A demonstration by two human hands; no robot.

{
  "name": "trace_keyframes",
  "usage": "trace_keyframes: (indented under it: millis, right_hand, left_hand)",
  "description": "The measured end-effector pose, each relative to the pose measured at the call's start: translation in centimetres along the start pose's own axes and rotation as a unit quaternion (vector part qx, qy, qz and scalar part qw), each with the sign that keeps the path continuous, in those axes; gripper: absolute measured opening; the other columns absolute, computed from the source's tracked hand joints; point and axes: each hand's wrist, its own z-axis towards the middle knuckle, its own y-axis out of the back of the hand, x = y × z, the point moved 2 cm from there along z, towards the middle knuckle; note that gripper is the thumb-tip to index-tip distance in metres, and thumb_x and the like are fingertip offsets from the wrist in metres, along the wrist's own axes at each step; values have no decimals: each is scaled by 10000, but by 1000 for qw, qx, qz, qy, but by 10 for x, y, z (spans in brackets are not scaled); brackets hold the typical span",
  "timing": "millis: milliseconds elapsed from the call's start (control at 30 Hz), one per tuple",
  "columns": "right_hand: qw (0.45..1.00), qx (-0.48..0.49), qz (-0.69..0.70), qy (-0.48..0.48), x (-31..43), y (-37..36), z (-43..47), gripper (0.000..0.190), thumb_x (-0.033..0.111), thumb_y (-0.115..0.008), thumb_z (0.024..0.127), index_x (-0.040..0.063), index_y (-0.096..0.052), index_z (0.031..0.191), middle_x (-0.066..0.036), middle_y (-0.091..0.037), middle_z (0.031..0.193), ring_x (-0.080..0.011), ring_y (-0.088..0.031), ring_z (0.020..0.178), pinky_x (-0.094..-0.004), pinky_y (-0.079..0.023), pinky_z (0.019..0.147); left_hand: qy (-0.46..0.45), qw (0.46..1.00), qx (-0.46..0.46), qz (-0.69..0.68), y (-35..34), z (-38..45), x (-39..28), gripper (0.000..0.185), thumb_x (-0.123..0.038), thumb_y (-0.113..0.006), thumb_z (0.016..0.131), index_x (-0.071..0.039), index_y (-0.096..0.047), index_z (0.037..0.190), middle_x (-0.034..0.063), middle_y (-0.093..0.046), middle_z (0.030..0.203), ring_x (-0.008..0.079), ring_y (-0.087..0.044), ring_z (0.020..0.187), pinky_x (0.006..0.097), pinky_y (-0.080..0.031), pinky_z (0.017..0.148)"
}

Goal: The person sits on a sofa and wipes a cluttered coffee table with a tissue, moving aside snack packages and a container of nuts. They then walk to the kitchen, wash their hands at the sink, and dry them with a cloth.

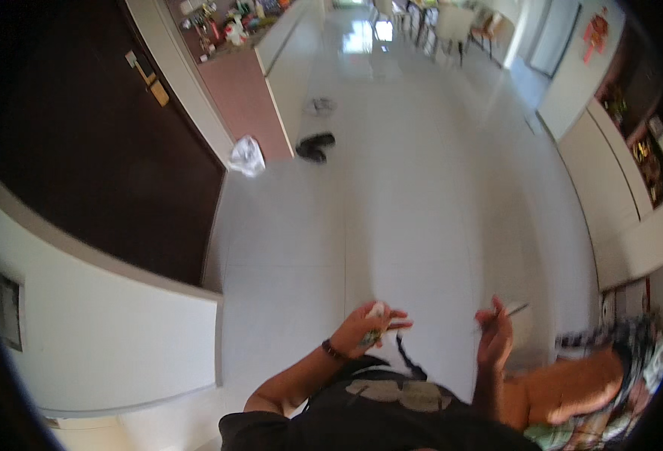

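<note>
My left hand (363, 328), with a dark bracelet at the wrist, is curled around a small whitish object (376, 309). A greenish patch shows below the palm, too blurred to name. The fingers of that hand point right. My right hand (495, 338) is raised apart from it and pinches a thin, dark, stick-like tool (517, 309) whose end sticks out to the upper right. Between the hands, near my black shirt (331, 417), a black strap or cord (409, 358) hangs down.
A bare limb (568, 389), apparently another person's leg, lies close on my right beside patterned cloth (608, 332). Ahead on the tiled floor (410, 197) are black shoes (315, 147) and a white plastic bag (246, 157). A dark door (111, 141) stands left, cabinets (602, 180) right.
</note>
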Motion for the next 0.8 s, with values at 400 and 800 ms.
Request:
trace_keyframes:
  millis: [400, 800]
  right_hand:
    - [979, 175, 48, -93, -57, -313, 416, 401, 284, -408, 975, -33, -519, 1194, -95, -646, 775, -159, -585, 730, -301, -442, 715]
    - [980, -179, 78, -21, -72, -360, 776, 389, 312, -506, 926, -17, -567, 1124, -63, -609, 701, -155, -543, 654, -287, -438, 637]
  left_hand:
    - [-188, 965, -177, -58, 109, 229, -287, 180, -264, -505, 945, -92, -504, 995, 28, -498, 806, 83, -461, 550, 155, -325, 368]
    - [-127, 990, -45, 47, 73, 645, -708, 571, -496, -313, 963, -100, -381, 558, 35, -397, 572, 142, -359, 392, 261, -304, 386]
